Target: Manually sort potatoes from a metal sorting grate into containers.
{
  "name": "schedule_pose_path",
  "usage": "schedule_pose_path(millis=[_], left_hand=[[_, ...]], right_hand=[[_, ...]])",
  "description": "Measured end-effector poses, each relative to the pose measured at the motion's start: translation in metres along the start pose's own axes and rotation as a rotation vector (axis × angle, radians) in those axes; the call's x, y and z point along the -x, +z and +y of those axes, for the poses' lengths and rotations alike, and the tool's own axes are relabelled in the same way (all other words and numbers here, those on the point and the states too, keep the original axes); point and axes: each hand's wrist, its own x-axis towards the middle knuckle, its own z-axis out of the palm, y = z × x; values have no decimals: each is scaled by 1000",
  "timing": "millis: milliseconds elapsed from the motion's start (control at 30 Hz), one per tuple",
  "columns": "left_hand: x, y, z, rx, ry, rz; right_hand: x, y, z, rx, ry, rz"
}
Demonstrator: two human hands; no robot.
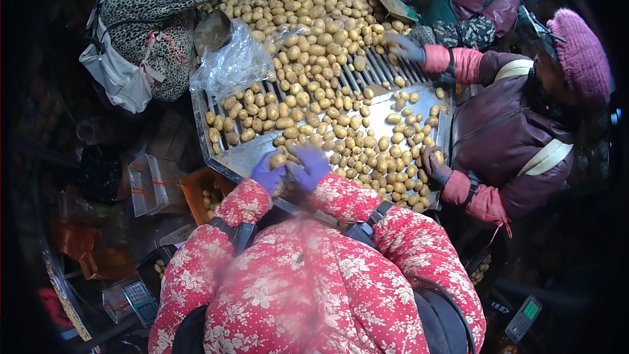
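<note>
Both my hands wear purple gloves and meet at the near edge of a metal sorting table. My left hand has its fingers around a potato. Close beside it, my right hand is bent inward with its fingertips towards the left hand; whether anything is in its palm is hidden. Loose potatoes lie on the smooth sheet just beyond and to the right of my hands. Farther off, a large heap of potatoes covers the slatted bars.
Crumpled clear plastic lies on the table's left side. At the right, a co-worker's gloved hands reach among the potatoes; other people stand at the far left and far right. An orange crate stands below the left edge, and a digital display is low right.
</note>
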Motion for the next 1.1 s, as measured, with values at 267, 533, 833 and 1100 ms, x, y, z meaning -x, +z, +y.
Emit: schedule_pose_path(millis=[267, 533, 833, 1100], left_hand=[[-16, -78, 31, -1248, 260, 268], [-29, -80, 26, -1251, 232, 279], [-23, -77, 43, -1296, 202, 322], [-30, -69, 50, -1318, 135, 270]], right_hand=[[-31, -102, 42, 865, -358, -36], [-155, -177, 83, 1065, 22, 297], [-199, -158, 84, -419, 212, 265], [-236, -88, 82, 646, -176, -154]])
